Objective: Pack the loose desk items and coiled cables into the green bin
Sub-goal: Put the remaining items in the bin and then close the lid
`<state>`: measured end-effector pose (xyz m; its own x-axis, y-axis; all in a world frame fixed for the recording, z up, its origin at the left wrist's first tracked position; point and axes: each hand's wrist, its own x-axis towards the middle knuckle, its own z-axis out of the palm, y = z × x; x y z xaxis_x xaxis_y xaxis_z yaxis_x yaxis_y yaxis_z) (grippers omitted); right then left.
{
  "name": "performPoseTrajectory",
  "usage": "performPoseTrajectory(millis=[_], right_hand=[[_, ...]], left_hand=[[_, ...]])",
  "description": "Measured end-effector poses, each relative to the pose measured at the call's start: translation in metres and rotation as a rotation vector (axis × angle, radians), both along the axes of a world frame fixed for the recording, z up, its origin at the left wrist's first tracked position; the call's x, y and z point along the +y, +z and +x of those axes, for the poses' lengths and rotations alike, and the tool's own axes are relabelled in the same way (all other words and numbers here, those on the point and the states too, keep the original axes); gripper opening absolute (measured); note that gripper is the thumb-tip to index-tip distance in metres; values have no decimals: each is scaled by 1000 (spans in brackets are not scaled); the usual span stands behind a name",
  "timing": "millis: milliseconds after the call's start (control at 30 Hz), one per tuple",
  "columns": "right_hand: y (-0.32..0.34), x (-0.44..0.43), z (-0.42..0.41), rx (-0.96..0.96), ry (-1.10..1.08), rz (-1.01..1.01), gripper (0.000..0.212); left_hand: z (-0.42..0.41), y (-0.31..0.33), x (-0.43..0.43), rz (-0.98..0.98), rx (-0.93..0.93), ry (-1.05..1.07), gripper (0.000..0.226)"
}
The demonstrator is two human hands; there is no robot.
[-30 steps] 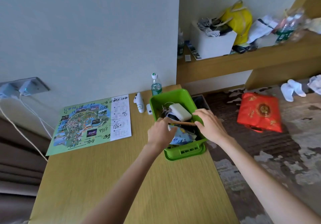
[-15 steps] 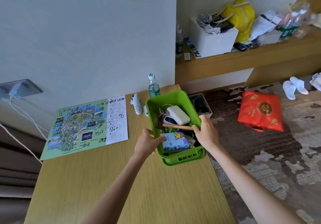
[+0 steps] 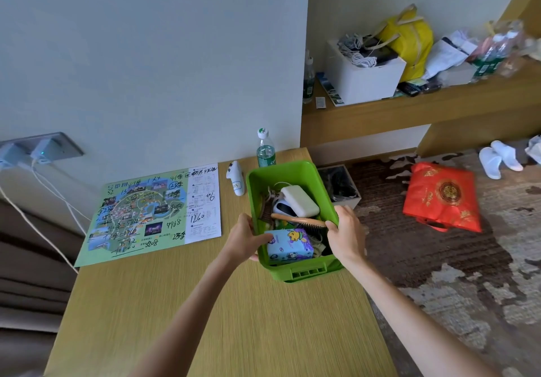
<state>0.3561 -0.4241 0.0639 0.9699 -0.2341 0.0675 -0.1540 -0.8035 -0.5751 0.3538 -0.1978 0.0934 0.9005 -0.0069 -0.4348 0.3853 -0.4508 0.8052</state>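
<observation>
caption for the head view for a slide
Left hand and right hand grip the packed green bin on the desk

The bin [image 3: 292, 171] is smooth green plastic with a slight sheen. The desk [image 3: 234, 318] looks like matt wood with a fine straight grain. The map [image 3: 146, 215] is flat printed paper marked with ink. In the bin, the brush [image 3: 295, 219] has a bare wooden handle, the charger [image 3: 300, 201] a smooth white plastic shell, and the tissue pack [image 3: 288, 245] a glossy printed wrapper. The bottle [image 3: 265, 151] is clear plastic. The carpet [image 3: 439, 274] looks rough and matt.
</observation>
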Motion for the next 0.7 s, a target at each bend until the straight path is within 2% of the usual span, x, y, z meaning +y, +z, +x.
performPoseTrajectory(millis=[167,333,700], right_hand=[[7,33,-7,-62,21,56,24],[16,82,-14,-85,73,115,24],[-7,183,-77,-36,176,178,25]], left_hand=[[-11,9,33,2,-59,41,36],[-28,21,79,37,-94,101,35],[-101,0,177,248,-44,157,40]])
